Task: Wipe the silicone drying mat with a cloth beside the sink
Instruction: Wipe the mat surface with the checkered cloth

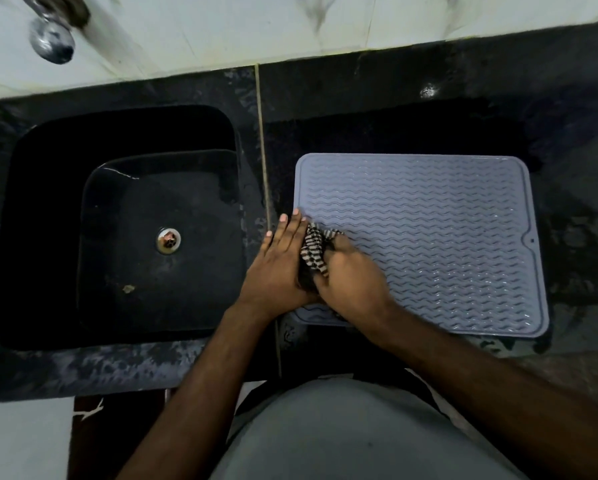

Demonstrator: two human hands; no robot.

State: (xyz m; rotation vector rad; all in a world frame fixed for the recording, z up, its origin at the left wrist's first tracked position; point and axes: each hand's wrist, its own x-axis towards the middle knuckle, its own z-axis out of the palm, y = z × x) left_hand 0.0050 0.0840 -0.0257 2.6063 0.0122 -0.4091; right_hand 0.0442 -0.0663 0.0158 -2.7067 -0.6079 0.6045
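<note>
Right hand (351, 275): fingers curled round the bunched striped cloth (314, 249), pressing it onto the near-left corner of the grey silicone drying mat (429, 244). Left hand (278, 265): fingers straight, flat on the mat's left edge, steadying it. Mat lies on the dark counter (411, 98), just right of the sink (124, 220). Judged early: cloth at 1 corner, most ridges apparently unwiped.

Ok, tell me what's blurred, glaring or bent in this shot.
Head view: the tap at top left is smeared by motion blur; a small glare spot shines on the dark counter; the sink is deep in shadow; the wide lens bows the counter edges; the mat and striped cloth stay sharp.
</note>
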